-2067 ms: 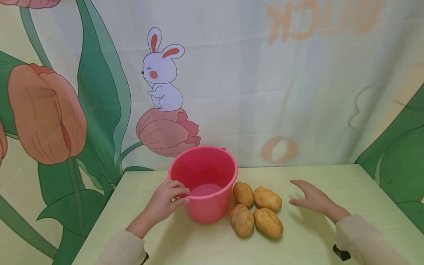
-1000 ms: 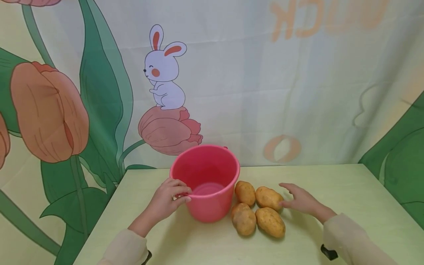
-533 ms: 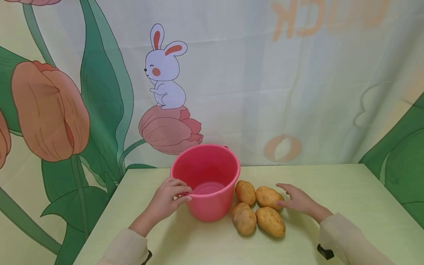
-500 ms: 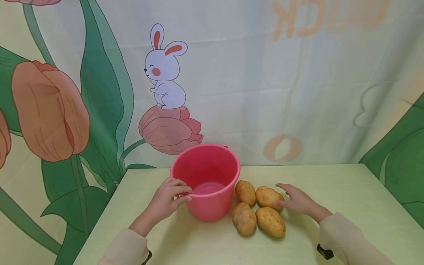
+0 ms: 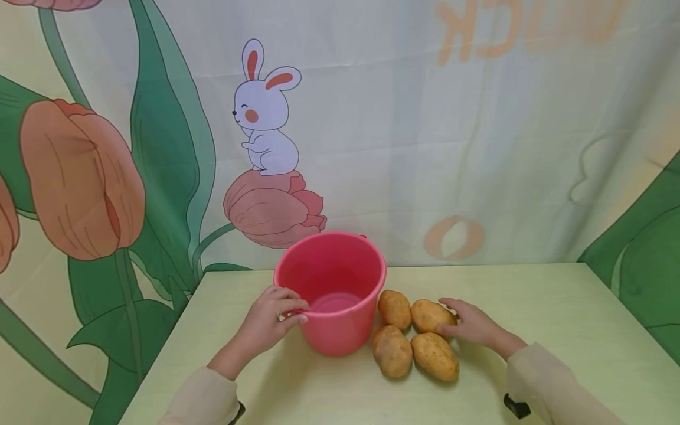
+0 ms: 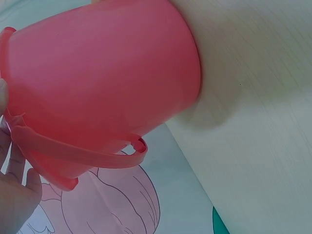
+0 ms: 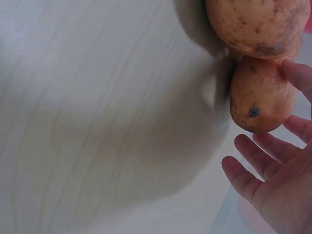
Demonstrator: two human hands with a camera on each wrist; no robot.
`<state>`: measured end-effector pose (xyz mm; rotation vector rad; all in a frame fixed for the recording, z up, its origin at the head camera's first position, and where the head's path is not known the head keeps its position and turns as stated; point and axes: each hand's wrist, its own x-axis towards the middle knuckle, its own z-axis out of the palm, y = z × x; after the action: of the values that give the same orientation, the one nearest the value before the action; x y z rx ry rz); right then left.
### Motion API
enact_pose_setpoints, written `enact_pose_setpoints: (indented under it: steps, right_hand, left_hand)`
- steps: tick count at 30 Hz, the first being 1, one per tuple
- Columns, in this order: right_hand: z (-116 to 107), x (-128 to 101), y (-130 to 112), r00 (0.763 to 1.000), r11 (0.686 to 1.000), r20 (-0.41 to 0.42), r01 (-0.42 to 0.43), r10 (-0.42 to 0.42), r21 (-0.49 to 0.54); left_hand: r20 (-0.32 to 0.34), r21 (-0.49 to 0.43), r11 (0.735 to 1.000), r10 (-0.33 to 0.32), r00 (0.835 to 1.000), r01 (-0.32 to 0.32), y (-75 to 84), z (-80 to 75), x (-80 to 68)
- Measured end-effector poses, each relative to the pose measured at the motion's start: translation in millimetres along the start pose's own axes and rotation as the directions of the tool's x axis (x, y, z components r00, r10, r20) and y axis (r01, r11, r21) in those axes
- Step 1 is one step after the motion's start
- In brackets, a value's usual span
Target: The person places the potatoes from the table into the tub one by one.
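Observation:
A pink plastic bucket (image 5: 340, 336) stands on the table, its inside bare. My left hand (image 5: 273, 316) grips its front left rim, thumb outside and fingers over the edge. In the left wrist view the bucket's handle (image 6: 78, 155) hangs along its side. To the right of the bucket lies a cluster of several potatoes. My right hand (image 5: 473, 323) is at the back right potato (image 5: 431, 317), thumb on its near side and fingers spread around its far end. The right wrist view shows this potato (image 7: 261, 97) between thumb and loosely extended fingers.
Three other potatoes lie close by: one at the back left (image 5: 395, 309), one at the front left (image 5: 392, 353) and one at the front right (image 5: 435, 356). A printed curtain (image 5: 393, 147) hangs behind the pale table (image 5: 552, 307).
My right hand has moved left from beside the potatoes to the back right one, its thumb now against it. The left hand keeps its grip on the bucket rim.

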<state>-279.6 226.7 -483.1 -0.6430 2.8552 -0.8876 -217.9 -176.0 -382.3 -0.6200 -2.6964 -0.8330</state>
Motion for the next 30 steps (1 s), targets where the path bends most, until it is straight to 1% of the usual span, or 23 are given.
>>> enact_pose_setpoints:
  steps: [6,17,30]
  right_hand:
    - [3.7,1.2,2.4,1.0,1.0,-0.016,0.003,-0.003,-0.01]
    - [5.0,3.0,2.2,1.0,0.999,-0.008,-0.023,0.024,0.029]
    - [3.8,6.3,1.2,0.999,1.0,-0.049,0.012,-0.012,0.006]
  left_hand:
    - [0.0,-0.005,1.0,0.011,1.0,-0.011,0.2,-0.2,-0.5]
    - [0.001,0.006,1.0,0.001,1.0,-0.001,0.4,-0.6,-0.3]
    - [-0.005,-0.005,1.0,-0.001,1.0,0.001,-0.1,0.3,0.0]
